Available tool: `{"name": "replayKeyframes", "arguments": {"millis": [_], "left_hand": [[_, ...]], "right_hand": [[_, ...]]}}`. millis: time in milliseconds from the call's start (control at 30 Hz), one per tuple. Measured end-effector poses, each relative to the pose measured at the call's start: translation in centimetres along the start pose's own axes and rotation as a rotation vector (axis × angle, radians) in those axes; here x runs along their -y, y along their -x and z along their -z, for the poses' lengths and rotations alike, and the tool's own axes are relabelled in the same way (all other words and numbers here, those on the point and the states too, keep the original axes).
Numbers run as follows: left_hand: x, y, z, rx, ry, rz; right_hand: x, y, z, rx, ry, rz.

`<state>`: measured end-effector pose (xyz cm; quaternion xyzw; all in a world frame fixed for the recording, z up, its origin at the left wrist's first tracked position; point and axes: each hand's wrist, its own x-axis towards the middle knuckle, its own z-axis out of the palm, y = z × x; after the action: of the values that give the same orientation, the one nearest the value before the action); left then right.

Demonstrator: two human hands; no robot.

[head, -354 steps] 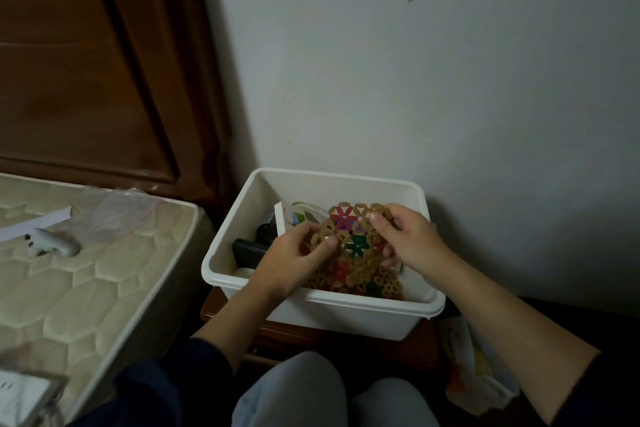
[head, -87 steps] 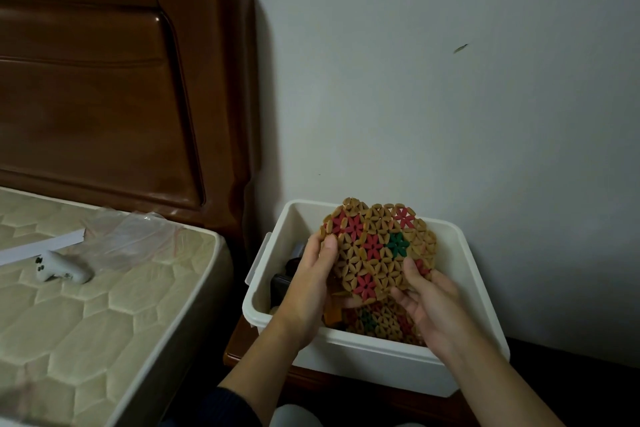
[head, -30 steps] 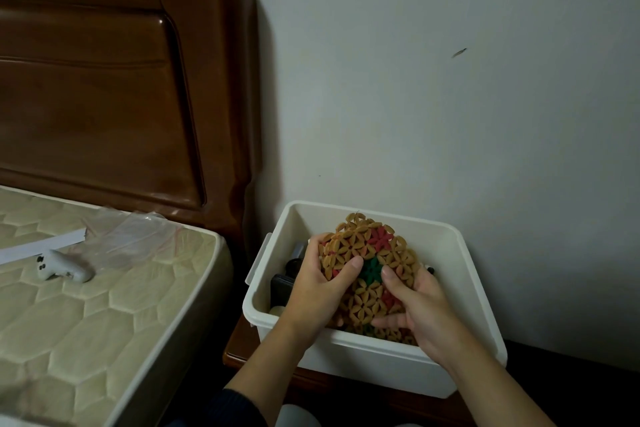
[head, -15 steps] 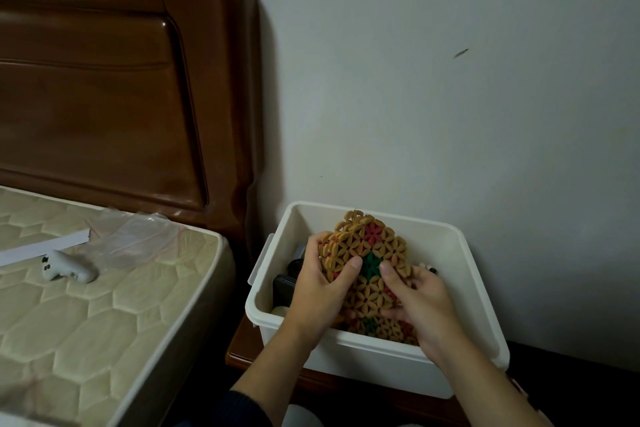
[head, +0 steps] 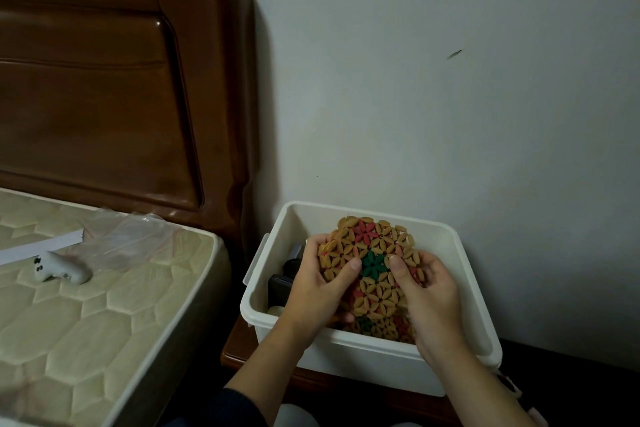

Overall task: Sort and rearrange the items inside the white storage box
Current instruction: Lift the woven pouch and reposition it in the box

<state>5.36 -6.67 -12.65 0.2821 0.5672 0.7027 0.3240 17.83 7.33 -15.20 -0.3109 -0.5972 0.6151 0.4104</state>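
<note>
both hands, left hand (head: 320, 282) and right hand (head: 427, 291), curl round the tan woven flower-pattern mat (head: 372, 255), held upright inside the white plastic storage box (head: 460, 274). best lowered flat onto the mats beneath, edges aligned.

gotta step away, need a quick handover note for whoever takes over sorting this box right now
Left hand and right hand both grip the beaded flower mat, held on edge inside the white storage box.
Another mat lies under it at the box's front; dark items sit in the left part.
Done: mats gathered on the right side.
Left: set the held mat down, then tidy the dark items.
</note>
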Motion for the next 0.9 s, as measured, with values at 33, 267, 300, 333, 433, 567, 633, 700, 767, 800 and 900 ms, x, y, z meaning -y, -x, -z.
{"name": "replayKeyframes", "arguments": {"millis": [33,267,300,333,433,567,633,700,767,800,900], "left_hand": [[0.0,0.0,0.0,0.005,0.002,0.003],[-0.2,0.0,-0.1,0.011,-0.004,0.005],[-0.1,0.1,-0.1,-0.001,-0.010,0.002],[-0.1,0.0,-0.1,-0.012,-0.014,-0.004],[-0.1,0.0,0.2,-0.002,-0.010,-0.015],[-0.7,-0.5,1.0,0.123,-0.096,0.003],[-1.3,-1.3,1.0,0.147,-0.117,-0.015],[-1.9,-2.3,0.6,0.098,-0.085,-0.046],[-2.2,-3.3,-0.4,0.010,-0.003,-0.029],[-2.1,-3.7,-1.0,-0.019,0.041,-0.009],[-1.3,-4.3,-2.1,-0.056,0.025,0.005]], "right_hand": [[0.1,0.0,0.0,0.013,-0.015,-0.011],[0.1,0.1,-1.4,0.033,-0.242,-0.210],[0.3,0.1,-1.8,0.034,-0.274,-0.243],[0.5,0.1,-2.2,0.036,-0.279,-0.264],[1.2,0.0,-2.6,0.044,-0.168,-0.235],[3.4,-1.8,-0.9,0.204,0.030,-0.272],[4.8,-2.9,0.0,0.370,0.083,-0.341],[5.3,-3.7,0.2,0.403,0.137,-0.300],[5.4,-4.5,-0.4,0.303,0.140,-0.190],[5.4,-4.8,-0.7,0.239,0.128,-0.142],[4.9,-5.7,-1.2,0.137,0.092,-0.086]]}}
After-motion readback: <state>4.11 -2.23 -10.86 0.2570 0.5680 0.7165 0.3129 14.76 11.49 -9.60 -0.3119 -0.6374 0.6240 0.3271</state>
